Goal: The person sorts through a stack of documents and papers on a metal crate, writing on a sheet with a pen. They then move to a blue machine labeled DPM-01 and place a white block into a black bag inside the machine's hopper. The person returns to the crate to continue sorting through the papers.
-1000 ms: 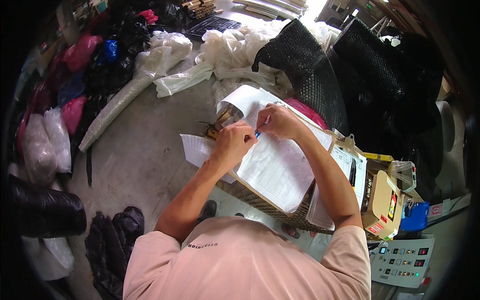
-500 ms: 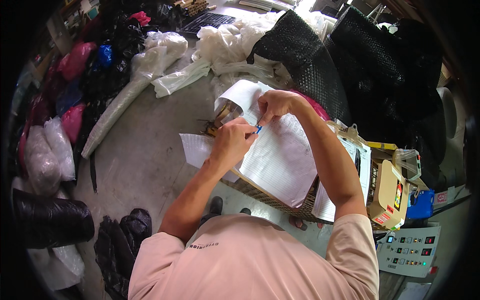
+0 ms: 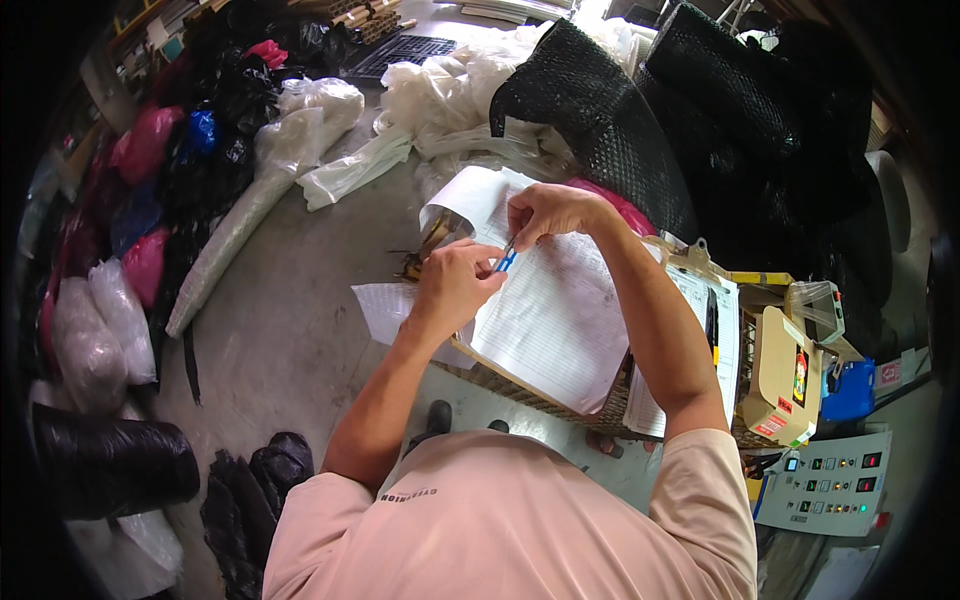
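My left hand (image 3: 462, 283) is closed, its thumb and forefinger pinching a small, slim blue thing (image 3: 507, 259) with a pale or metallic part; its exact kind is too small to make out. At the other end of that thing, my right hand (image 3: 552, 213) pinches with its fingertips. Both hands are over a stack of ruled paper sheets (image 3: 560, 320), whose far-left sheet (image 3: 462, 198) curls upward. The paper lies on a brown woven crate (image 3: 520, 385).
Right of the paper are a clipboard with written sheets (image 3: 705, 300), a tan cardboard box (image 3: 778, 365), a blue container (image 3: 850, 390) and a grey control panel (image 3: 825, 485). Black bubble wrap (image 3: 610, 130) and whitish plastic (image 3: 450, 95) lie beyond. Plastic bundles (image 3: 90, 340) line the left.
The blue thing now shows longer and tilted between my fingertips, with more of it uncovered. My hands have shifted only slightly, and the whole view has moved a little.
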`<state>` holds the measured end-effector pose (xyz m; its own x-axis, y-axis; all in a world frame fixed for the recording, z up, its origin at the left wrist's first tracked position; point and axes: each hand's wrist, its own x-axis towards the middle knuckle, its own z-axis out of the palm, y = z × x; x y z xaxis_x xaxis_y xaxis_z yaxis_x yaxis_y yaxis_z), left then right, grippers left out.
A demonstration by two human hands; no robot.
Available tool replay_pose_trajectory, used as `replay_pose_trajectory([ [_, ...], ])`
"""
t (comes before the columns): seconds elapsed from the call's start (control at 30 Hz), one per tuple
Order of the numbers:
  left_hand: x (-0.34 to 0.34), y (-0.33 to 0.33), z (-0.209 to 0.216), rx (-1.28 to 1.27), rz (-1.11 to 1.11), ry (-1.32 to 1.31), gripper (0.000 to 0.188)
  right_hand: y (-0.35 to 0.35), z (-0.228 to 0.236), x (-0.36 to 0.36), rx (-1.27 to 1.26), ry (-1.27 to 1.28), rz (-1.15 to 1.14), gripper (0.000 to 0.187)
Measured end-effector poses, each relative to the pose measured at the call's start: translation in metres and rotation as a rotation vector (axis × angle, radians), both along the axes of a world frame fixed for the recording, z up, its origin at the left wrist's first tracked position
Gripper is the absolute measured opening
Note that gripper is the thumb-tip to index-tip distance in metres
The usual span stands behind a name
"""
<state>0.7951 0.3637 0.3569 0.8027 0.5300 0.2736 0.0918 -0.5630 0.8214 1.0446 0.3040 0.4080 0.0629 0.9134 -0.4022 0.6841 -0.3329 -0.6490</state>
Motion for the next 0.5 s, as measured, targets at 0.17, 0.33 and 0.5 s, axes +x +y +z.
replay_pose_trajectory([
  [0.17, 0.006, -0.002, 0.005, 0.106, 0.045, 0.081, 0.031, -0.003, 0.0, 0.0, 0.051, -0.022, 0.038, 0.039],
  [0.33, 0.008, 0.0, 0.005, 0.085, 0.037, 0.089, 0.029, -0.009, -0.006, 0.005, 0.111, 0.065, 0.028, 0.039],
  [0.5, 0.009, 0.0, 0.006, 0.083, 0.023, 0.095, 0.026, -0.009, -0.008, 0.004, 0.1, 0.076, -0.006, 0.039],
])
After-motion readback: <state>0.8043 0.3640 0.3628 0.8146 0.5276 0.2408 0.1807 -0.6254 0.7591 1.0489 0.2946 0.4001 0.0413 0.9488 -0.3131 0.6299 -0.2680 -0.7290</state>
